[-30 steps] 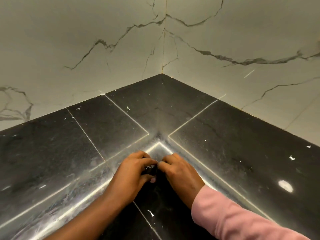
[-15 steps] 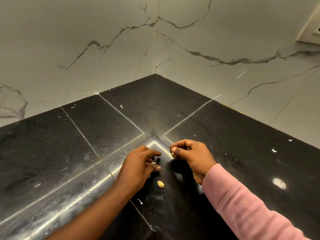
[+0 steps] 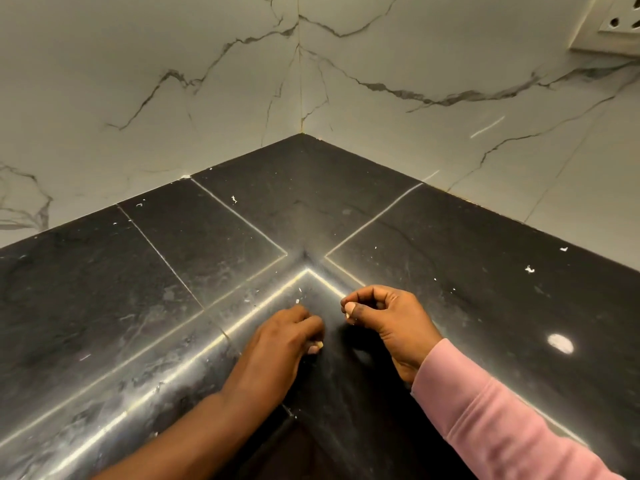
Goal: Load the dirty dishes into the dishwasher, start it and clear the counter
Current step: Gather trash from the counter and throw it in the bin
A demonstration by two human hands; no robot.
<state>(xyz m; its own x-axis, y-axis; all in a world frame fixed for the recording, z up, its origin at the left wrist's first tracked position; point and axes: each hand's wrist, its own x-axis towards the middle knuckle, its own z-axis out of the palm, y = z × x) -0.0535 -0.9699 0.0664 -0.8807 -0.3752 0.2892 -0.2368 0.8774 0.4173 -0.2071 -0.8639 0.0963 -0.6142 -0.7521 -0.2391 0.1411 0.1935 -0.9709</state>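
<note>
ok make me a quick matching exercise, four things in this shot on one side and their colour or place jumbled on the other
Things:
1. counter
2. sleeve
3. wall socket
4. wall

Descriptions:
A. pink, on the right arm
B. white with grey veins
C. black stone, flecked with pale crumbs
D. top right corner of the view

Pairs: 1-C, 2-A, 3-D, 4-B
</note>
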